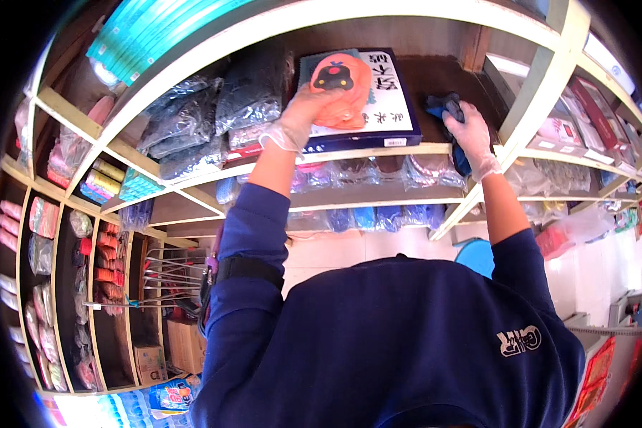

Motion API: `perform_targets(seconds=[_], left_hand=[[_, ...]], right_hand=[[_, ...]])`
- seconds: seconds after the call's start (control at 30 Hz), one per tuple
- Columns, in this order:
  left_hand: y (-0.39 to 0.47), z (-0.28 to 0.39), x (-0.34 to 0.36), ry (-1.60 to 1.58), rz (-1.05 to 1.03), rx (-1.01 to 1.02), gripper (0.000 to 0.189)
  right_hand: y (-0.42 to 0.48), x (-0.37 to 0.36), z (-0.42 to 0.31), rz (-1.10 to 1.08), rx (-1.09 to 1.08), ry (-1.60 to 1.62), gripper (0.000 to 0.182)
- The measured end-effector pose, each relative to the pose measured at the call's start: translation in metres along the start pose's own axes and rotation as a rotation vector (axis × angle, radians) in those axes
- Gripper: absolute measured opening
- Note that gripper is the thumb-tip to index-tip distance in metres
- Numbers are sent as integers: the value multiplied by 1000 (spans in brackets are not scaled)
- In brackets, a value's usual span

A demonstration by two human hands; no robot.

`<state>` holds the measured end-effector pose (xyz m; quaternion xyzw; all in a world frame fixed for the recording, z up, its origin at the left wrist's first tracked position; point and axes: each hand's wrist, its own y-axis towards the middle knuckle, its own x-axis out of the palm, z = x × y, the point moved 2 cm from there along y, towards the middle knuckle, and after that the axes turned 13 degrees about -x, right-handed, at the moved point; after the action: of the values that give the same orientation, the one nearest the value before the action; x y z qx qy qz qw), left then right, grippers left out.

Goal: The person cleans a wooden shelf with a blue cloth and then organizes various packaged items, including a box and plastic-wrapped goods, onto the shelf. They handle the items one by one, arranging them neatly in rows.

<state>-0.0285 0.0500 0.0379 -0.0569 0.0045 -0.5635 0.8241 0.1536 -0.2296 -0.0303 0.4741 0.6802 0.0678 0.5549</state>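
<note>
My left hand (306, 109), in a thin clear glove, grips an orange fabric item (348, 91) with a dark bear-like face on it. It looks like a stack of folded pieces; some of the fingers are hidden. Beneath it lies a flat white box with dark blue edges (404, 109), printed with writing. To the right, my right hand (468, 128), also gloved, holds a bunched dark blue cloth (443, 101) against the brown shelf board (433, 69). Part of that cloth hangs over the shelf's front edge.
Dark clothing in clear bags (251, 91) is stacked left of the box. A cream shelf post (532, 96) stands right of my right hand. Bagged goods (385, 171) fill lower shelves. Metal rods (174, 273), cartons (186, 345) and a blue stool (473, 257) are nearby.
</note>
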Motion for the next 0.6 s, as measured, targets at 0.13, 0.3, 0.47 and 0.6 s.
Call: perform_targets(seconds=[0.13, 0.3, 0.47, 0.6], left_hand=[[3, -1, 7, -172, 39, 38, 43], [-4, 9, 27, -295, 69, 4, 44], [1, 11, 25, -272, 1, 26, 46], [4, 11, 50, -315, -59, -63, 54]], right_hand=[[0, 0, -5, 26, 19, -33, 50], [-3, -10, -6, -6, 24, -63, 49], [-5, 0, -3, 67, -100, -96, 46], [-19, -12, -19, 2, -156, -80, 41]])
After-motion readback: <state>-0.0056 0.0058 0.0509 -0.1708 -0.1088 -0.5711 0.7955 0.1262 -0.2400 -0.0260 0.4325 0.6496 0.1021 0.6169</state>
